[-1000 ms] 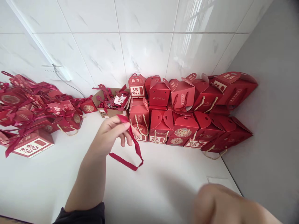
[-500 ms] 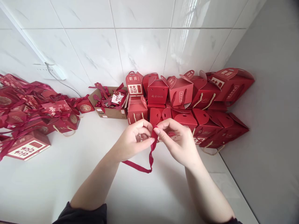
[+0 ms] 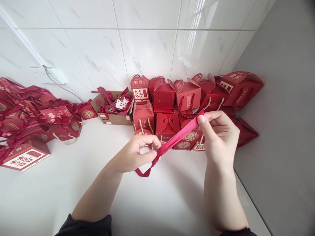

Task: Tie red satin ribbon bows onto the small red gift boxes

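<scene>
A dark red ribbon stretches slantwise between my two hands, above the white table. My left hand pinches it between thumb and fingers at the lower end of the taut stretch. From there a loose, slightly crumpled length hangs down and loops to the left, partly hidden behind the hand. Higher and to the right, my right hand grips the ribbon's upper end between thumb and forefinger. Behind the ribbon stand red gift boxes, some with gold rope handles; my right hand covers several of them.
A small open cardboard box holding red ribbons and tags stands against the tiled wall. More red boxes with ribbons are piled at the left. A grey panel bounds the right side. A cable runs from a wall socket.
My right hand has moved right and slightly up, drawing the ribbon out into a taut diagonal. My left hand has lowered slightly, still pinching. The hanging loop is shorter.
</scene>
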`<state>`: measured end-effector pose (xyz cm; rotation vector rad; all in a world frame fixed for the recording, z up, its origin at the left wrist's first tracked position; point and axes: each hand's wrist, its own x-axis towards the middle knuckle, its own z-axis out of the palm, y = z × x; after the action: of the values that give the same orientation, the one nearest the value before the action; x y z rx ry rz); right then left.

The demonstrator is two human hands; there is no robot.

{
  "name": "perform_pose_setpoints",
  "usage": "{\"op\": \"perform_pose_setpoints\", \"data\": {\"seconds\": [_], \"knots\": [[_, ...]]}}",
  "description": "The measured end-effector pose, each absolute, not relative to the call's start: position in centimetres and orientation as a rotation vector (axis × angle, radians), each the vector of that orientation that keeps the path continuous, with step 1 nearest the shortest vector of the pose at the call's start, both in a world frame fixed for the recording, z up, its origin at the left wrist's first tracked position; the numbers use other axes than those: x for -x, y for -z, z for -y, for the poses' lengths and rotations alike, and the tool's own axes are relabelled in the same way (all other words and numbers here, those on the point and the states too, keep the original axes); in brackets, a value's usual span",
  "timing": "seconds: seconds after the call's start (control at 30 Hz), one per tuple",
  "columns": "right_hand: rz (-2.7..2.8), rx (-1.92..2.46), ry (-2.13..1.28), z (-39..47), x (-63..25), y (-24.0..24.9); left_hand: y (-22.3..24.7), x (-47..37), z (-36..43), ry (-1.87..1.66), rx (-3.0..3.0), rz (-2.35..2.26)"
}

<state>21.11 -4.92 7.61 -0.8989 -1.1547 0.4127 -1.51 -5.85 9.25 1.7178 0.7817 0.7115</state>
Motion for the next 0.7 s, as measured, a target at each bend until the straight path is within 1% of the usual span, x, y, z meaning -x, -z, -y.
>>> {"op": "perform_pose_setpoints", "data": {"seconds": [0.17,0.47,0.7], "knots": [[1.093,0.884,-0.354,4.7,-21.3,-7.8,-8.7,1.5,5.5,-0.799,-1.585,-0.804],[1.016,0.874,-0.215,4.3,-22.5,-8.2,-9.0,1.3,5.5,-0.711,-1.549,-0.922],[0.919,0.918,-0.116,3.5,-24.7,-8.0,-9.1,2.1,5.3,-0.603,-1.637,-0.703]]}}
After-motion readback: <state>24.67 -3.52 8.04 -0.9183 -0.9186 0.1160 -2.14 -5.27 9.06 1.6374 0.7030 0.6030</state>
